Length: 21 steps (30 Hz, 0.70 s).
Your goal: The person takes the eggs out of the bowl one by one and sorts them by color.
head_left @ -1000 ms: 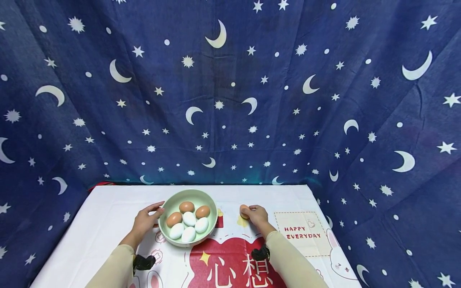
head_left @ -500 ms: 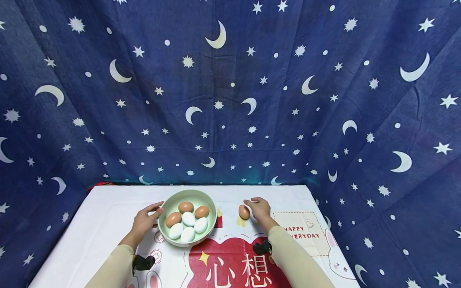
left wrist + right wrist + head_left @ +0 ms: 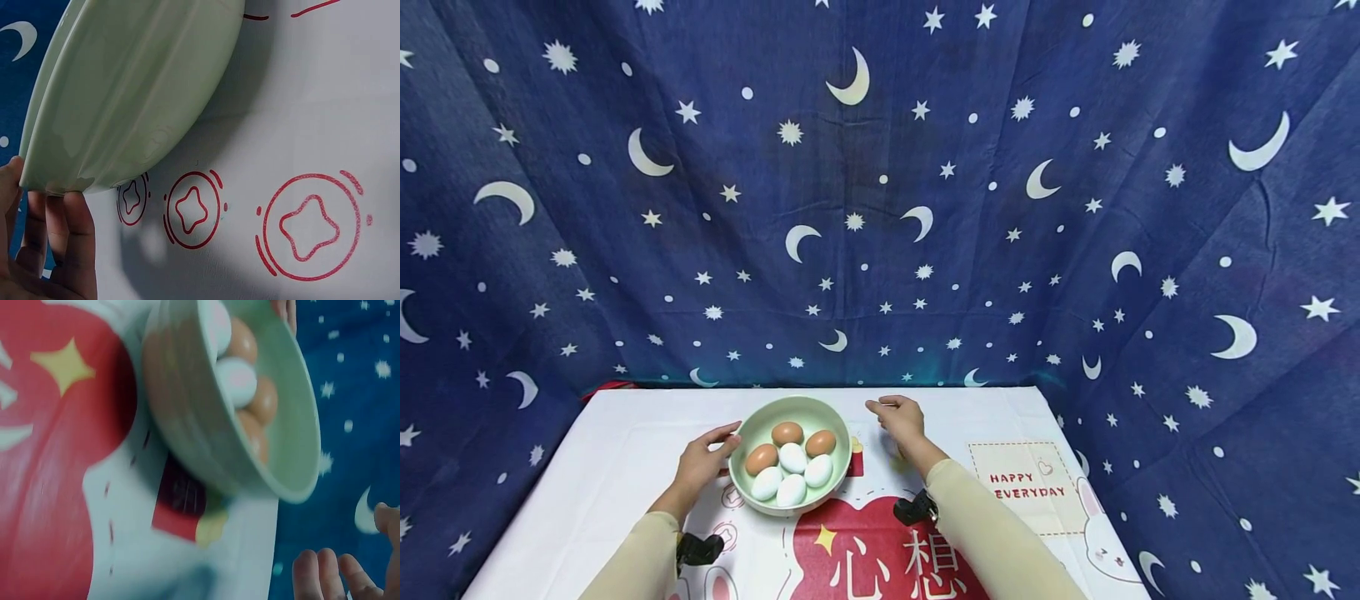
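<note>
A pale green bowl stands left of centre in the head view. Inside lie three brown eggs and several white eggs. My left hand grips the bowl's left side; in the left wrist view its thumb is at the rim and its fingers are against the outside. My right hand hovers to the right of the bowl, fingers loosely bent, nothing in them. In the right wrist view those fingers are apart from the bowl. The spot where a lone brown egg lay is hidden by the right hand.
A white cloth with red prints covers the table, including a big red patch in front and a "Happy everyday" print at right. A dark blue curtain with moons and stars closes off the back and sides.
My right hand has let go of the brown egg on the cloth, lifted off it and moved left toward the bowl. The left hand and bowl have stayed in place.
</note>
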Each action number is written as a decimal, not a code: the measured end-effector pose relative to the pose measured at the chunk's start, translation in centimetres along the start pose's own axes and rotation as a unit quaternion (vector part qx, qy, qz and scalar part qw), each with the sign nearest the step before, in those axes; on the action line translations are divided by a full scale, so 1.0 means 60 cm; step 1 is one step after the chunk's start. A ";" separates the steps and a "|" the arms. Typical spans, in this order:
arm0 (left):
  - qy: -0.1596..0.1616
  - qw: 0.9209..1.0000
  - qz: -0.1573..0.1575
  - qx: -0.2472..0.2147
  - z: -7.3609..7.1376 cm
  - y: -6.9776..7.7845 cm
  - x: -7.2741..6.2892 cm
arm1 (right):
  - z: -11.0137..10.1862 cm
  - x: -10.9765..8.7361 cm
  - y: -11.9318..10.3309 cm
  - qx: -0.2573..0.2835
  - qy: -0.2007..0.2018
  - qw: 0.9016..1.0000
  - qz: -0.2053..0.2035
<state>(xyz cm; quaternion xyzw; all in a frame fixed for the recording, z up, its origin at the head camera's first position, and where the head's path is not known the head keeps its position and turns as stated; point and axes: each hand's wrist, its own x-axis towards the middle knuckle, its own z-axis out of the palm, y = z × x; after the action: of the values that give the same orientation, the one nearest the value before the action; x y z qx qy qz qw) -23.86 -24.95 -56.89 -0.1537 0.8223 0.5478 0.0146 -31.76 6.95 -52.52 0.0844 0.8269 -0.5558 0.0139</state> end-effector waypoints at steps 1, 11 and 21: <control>0.000 1.000 0.000 0.000 0.000 0.000 -0.001 | 0.008 -0.004 -0.004 0.010 -0.013 1.000 -0.004; 0.000 1.000 0.006 -0.015 -0.001 -0.004 -0.002 | 0.069 -0.049 -0.035 0.021 -0.067 0.998 0.003; 0.004 1.000 0.001 -0.018 0.001 -0.008 0.001 | 0.113 -0.071 -0.043 0.001 -0.076 0.997 0.019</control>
<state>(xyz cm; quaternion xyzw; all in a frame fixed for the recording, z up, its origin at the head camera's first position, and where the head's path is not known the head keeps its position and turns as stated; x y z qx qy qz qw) -23.78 -25.08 -57.35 -0.1552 0.8123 0.5622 0.0079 -28.43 -0.76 -52.24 0.0573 0.8211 -0.5611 0.0874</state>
